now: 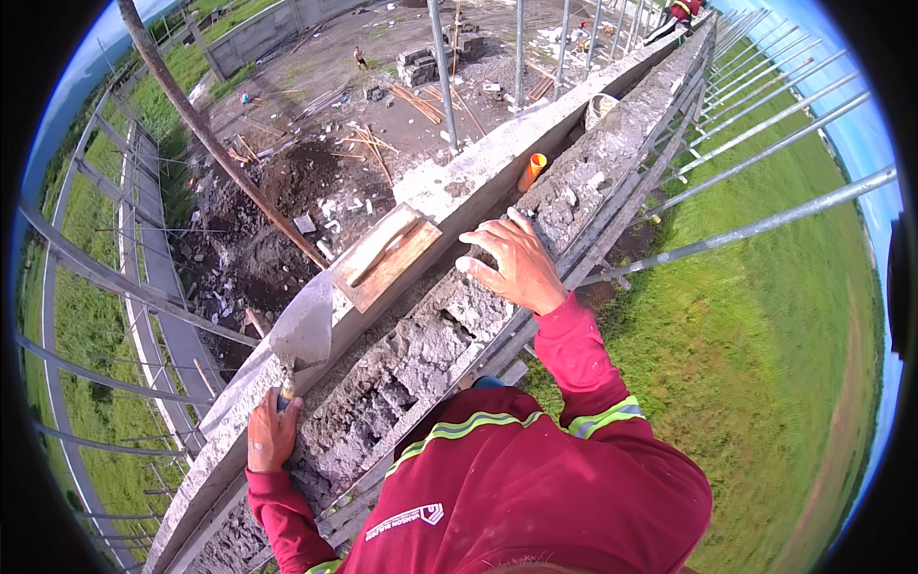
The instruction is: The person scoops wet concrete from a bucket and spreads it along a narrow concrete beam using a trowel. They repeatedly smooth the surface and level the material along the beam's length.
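My left hand (272, 432) is closed round the handle of a trowel (302, 335), its pale grey blade pointing away from me over the wall's smooth concrete edge. Rough grey mortar (382, 387), pitted with dark holes, fills the top of the wall in front of me. Above that mortar, my right hand (521, 263) has its fingers apart and bent, with nothing in them. Left of it, a wooden float (387, 256) with a raised handle lies across the smooth concrete edge (488, 182). Farther along the wall, an orange pipe (532, 172) sticks up from the gap.
A white bucket (601, 107) sits farther along the wall top. Metal scaffold poles (746, 225) reach out on the right over grass far below. A leaning pole (215, 134) crosses the left side. Another person (683, 11) in red is at the far end.
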Demonstrator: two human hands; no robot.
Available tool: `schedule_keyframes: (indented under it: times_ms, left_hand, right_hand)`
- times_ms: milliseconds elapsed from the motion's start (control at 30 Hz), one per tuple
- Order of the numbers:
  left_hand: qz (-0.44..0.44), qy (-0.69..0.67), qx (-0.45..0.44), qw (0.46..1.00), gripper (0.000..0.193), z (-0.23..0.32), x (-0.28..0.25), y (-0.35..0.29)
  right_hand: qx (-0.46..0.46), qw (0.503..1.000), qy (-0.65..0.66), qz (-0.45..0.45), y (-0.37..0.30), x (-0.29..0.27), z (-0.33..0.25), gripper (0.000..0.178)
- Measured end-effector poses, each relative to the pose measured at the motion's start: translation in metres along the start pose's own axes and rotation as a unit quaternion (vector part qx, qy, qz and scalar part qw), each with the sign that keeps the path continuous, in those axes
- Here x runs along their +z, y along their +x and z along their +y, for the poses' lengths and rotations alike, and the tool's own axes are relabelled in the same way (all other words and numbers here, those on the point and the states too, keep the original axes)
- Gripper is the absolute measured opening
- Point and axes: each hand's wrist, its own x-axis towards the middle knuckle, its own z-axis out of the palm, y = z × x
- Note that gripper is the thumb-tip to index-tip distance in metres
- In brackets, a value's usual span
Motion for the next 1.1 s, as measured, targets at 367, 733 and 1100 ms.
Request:
schedule_keyframes:
  times_ms: [367, 733, 1100]
  left_hand:
    - [-0.068, 0.004, -0.029, 0.997, 0.062, 0.0029, -0.0058, 0.0047]
    - [-0.052, -0.006, -0.017, 0.998, 0.063, 0.0032, -0.0042, 0.0041]
    - [-0.047, -0.013, -0.029, 0.998, 0.056, 0.0031, -0.0021, 0.0009]
  right_hand:
    - [0.009, 1.000, 0.000, -0.011, 0.0017, -0.0026, -0.0011, 0.047]
    - [0.024, 0.999, -0.006, -0.028, 0.0073, -0.0075, -0.0070, 0.051]
    - [0.030, 0.999, 0.002, -0.036, 0.0096, -0.0063, -0.0048, 0.048]
